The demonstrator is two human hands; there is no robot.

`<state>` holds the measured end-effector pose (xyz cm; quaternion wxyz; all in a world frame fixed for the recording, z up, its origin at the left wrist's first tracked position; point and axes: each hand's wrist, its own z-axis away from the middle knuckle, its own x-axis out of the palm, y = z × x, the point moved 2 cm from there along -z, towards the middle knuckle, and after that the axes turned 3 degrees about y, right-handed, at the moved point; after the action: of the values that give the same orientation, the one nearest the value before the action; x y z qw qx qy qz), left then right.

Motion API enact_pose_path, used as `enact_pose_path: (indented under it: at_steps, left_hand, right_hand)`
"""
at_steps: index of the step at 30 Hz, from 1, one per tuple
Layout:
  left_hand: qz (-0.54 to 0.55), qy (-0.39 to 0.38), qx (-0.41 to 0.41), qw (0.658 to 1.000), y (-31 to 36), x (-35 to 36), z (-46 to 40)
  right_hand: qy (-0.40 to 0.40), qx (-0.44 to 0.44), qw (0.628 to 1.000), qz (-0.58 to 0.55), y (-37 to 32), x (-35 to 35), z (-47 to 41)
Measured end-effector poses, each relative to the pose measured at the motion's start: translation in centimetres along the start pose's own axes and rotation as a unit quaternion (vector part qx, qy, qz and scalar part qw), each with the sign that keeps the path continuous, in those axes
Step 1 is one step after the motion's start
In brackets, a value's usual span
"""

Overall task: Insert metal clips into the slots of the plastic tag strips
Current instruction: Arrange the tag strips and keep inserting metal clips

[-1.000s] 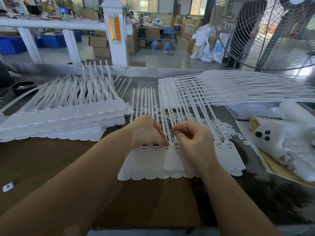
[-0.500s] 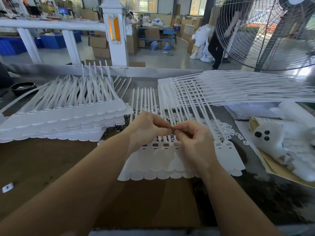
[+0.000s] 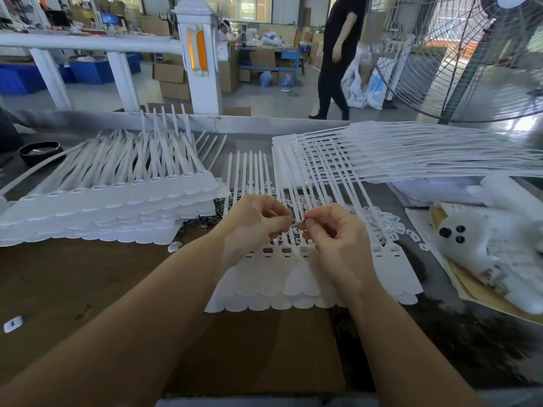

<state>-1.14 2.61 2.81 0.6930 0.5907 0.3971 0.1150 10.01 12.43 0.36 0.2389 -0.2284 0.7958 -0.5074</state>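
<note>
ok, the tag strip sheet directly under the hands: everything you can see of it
The tag strip sheet is matte white plastic: a row of joined flat tags with scalloped near edges, a small rectangular slot at each neck, and thin tails running away from the person. It lies flat on at least one more like it, on brown cardboard. The right hand and left hand meet fingertip to fingertip over its tails; contact with it is unclear.

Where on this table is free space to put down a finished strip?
Free: the brown tabletop in front of the left stack of strips, left of the strip sheet under the hands. Crowded: the right side, with papers and the fanned strips.
</note>
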Motion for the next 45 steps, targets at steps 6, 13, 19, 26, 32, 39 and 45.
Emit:
enact_pose_path:
  at_steps: [6,13,19,26,32,39,45]
  left_hand:
    - [0.053,0.006,-0.023,0.998,0.0,0.3,0.0]
    - [0.08,0.026,-0.008,0.996,0.1,0.8,0.1]
    - [0.032,0.037,0.008,0.999,0.2,0.7,0.6]
    - [0.021,0.045,-0.003,0.999,0.2,0.6,0.5]
    - [0.049,0.027,-0.008,0.998,0.0,0.8,0.5]
    - [0.047,-0.022,-0.012,0.999,0.2,0.9,0.6]
    - [-0.055,-0.04,0.011,0.998,1.0,1.4,0.4]
  right_hand:
    - [-0.011,-0.017,1.0,0.003,-0.2,0.1,-0.1]
    - [-0.007,-0.023,1.0,0.0,-0.2,-0.1,0.1]
    - [-0.008,-0.016,1.0,0.007,-0.2,0.0,0.0]
    - [0.0,0.002,1.0,-0.014,-0.2,-0.1,0.1]
    - [0.02,-0.026,0.999,0.011,-0.5,-0.4,0.2]
    - [0.045,-0.001,0.998,0.052,-0.7,-1.1,-0.2]
    - [0.01,0.058,0.987,0.151,-0.9,-2.0,-0.9]
